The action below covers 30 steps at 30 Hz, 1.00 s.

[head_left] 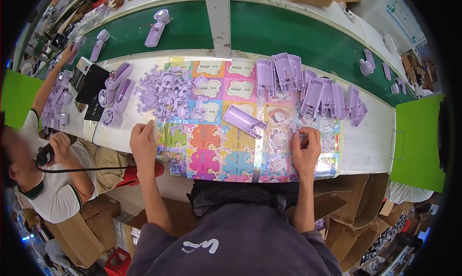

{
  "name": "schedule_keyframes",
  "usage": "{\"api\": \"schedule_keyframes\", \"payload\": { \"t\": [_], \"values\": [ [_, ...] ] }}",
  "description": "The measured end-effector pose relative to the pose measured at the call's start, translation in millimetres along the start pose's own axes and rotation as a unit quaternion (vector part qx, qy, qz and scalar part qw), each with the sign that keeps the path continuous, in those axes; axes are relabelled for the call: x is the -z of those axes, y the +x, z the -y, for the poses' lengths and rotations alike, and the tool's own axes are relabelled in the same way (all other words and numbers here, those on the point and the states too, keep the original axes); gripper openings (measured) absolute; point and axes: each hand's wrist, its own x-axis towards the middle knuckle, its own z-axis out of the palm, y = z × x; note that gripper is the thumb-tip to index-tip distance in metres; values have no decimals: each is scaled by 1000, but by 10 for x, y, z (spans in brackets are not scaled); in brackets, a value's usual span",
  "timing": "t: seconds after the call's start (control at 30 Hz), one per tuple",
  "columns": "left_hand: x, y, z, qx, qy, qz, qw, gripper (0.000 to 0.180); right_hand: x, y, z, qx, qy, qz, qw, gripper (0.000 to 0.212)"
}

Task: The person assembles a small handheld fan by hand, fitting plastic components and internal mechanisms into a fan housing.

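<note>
My left hand (143,142) is closed at the left edge of a colourful printed sheet (202,146), below a heap of small lilac plastic parts (166,90). What its fingers hold, if anything, is hidden. My right hand (306,148) pinches over the right side of the sheet, with something small and pale at its fingertips that I cannot make out. Between the hands, beyond them, a lilac trough-shaped plastic housing (243,120) lies tilted with its hollow side up, touched by neither hand.
Several lilac housings (315,95) stand in a row at the right back. Lilac housings with round ends (118,86) lie left of the heap. A grey post (219,23) rises before a green conveyor belt (187,28). At left, a co-worker (57,179) holds a black corded tool (44,155).
</note>
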Motion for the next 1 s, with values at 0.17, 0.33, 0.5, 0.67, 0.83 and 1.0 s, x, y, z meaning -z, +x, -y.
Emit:
{"api": "schedule_keyframes", "payload": {
  "t": [0.17, 0.33, 0.5, 0.67, 0.83, 1.0],
  "values": [
    [-4, 102, 51, 38, -133, 39, 990, 10, 24, 6, -8, 4, -8, 0, 1000, 14],
    [-47, 116, 74, -27, -53, 29, 998, 6, 13, 5, -21, 5, -5, -4, 1000, 14],
    [-72, 103, 168, -18, -113, 18, 993, 5, 20, -6, -19, 8, -1, -2, 1000, 15],
    [17, -1, 244, 95, -129, -26, 987, 10, 16, -7, -24, 3, 2, -2, 1000, 14],
    [-5, -42, 172, 127, -90, -29, 987, 15, 14, 5, -22, 3, -3, -1, 1000, 14],
    [-22, 20, 36, 210, 1, 9, 978, 14, 18, 15, 14, 2, 4, -1, 1000, 14]
  ]
}}
